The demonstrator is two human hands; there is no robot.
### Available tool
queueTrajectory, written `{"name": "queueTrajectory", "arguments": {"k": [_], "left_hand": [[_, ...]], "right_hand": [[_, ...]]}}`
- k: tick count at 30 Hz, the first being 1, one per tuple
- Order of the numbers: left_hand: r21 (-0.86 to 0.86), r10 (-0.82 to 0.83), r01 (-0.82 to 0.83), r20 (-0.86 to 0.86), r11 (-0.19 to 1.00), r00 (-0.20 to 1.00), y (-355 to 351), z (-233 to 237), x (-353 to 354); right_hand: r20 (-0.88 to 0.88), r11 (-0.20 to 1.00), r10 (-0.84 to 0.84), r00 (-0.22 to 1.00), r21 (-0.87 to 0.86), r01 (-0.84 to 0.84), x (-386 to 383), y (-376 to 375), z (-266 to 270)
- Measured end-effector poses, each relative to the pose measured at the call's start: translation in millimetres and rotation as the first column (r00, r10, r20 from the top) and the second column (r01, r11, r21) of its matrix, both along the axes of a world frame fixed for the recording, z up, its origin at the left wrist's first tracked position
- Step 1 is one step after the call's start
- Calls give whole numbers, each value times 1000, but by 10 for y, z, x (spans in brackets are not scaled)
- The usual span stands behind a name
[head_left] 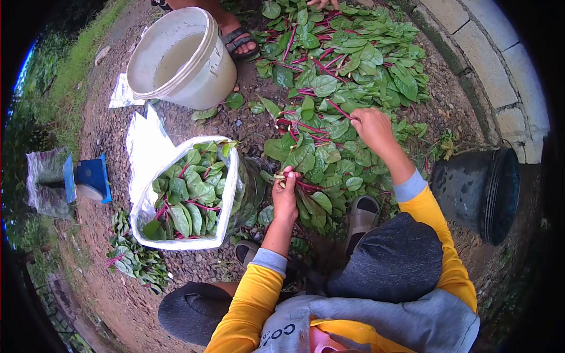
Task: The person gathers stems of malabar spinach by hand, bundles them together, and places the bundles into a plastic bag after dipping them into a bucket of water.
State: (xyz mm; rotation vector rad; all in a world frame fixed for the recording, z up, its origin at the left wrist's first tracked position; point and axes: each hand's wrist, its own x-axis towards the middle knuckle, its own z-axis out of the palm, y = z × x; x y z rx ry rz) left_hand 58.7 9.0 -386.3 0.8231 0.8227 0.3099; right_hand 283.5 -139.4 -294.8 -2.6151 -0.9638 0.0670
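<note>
Low in front of my body, my left hand [285,199] is closed around a small bunch of red-stemmed leafy greens [315,203] that look like Malabar spinach; the pale cut ends poke out above my thumb. Farther forward and to the right, my right hand [373,129] pinches one red Malabar spinach stem [338,108] by its end, over the heap. Beneath and beyond both hands spreads a large pile of the same greens [376,65] on the ground. Left of my left hand stands a clear plastic bag [225,219], its mouth wide and filled with leaves [197,197].
A white bucket [218,79] with cloudy liquid stands at upper left, beside another person's sandaled foot [240,42]. That person's hand [322,3] touches the pile's far edge. A black bucket [471,188] lies right, near a block curb [485,53]. A blue object [93,178] sits far left.
</note>
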Motion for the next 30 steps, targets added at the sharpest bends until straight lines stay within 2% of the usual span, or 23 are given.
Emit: {"name": "queueTrajectory", "arguments": {"k": [2,4,7,9,12,15,19,20,23,26,28,30], "left_hand": [[8,13,-13,-10,1000,1000,-5,-18,24],[-21,44,-44,-3,999,999,-3,-56,40],[-105,105,-103,12,989,994,0,-94,41],[-175,127,-121,21,977,992,19,-103,13],[-203,170,-158,40,966,985,2,-77,14],[-203,208,-205,-10,957,978,-31,-33,33],[-117,121,-135,-120,984,985,1,-76,-1],[-115,111,-125,-122,985,986,-6,-91,-15],[-137,152,-162,-82,977,985,-7,-106,3],[-171,101,-99,3,980,995,5,-69,-5],[-223,49,-32,68,974,997,11,-20,-25],[-207,-70,92,110,974,991,45,28,-59]], "right_hand": [[-70,985,43,997,168,-31,-282,56,49],[-158,953,201,967,260,-156,-594,136,-50],[-336,926,343,877,277,-256,-928,257,-350],[-402,923,351,846,302,-239,-1054,308,-575],[-489,934,320,811,307,-184,-1142,330,-760],[-509,922,347,788,342,-185,-1185,347,-845],[-499,916,387,775,307,-260,-1257,340,-834],[-481,925,377,792,235,-297,-1253,344,-837],[-593,923,335,732,51,-381,-994,500,-500],[-469,962,248,848,223,-158,-621,633,-500],[-292,984,162,942,122,-132,-369,683,-544],[-180,989,143,973,-5,-146,-213,669,-673]]}}
